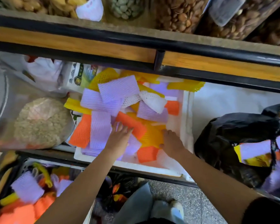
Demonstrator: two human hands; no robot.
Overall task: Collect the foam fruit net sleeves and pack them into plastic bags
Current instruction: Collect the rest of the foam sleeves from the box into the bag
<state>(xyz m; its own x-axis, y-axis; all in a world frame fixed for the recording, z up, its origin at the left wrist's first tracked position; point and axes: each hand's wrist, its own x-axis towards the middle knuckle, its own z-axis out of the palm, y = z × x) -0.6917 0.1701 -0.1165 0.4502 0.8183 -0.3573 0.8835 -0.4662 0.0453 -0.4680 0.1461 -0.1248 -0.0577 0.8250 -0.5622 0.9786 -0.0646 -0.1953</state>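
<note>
A white foam box [187, 120] on the middle shelf holds several loose foam net sleeves in purple [118, 88], orange [81, 131], yellow [153, 135] and white [152, 100]. My left hand [120, 135] lies flat on the pile, fingers spread over an orange sleeve [132, 124] and a purple one. My right hand [171, 141] rests on the yellow sleeve, fingers reaching left, thumb near an orange sleeve [146, 153]. A black plastic bag [233, 131] stands to the right with purple and yellow sleeves showing at its mouth.
A clear bag of grain [42, 122] sits left of the box, white bags behind it. A wooden shelf edge with a black rail [152, 46] overhangs the box. A basket [27, 196] of more sleeves stands at lower left. The floor shows at the bottom.
</note>
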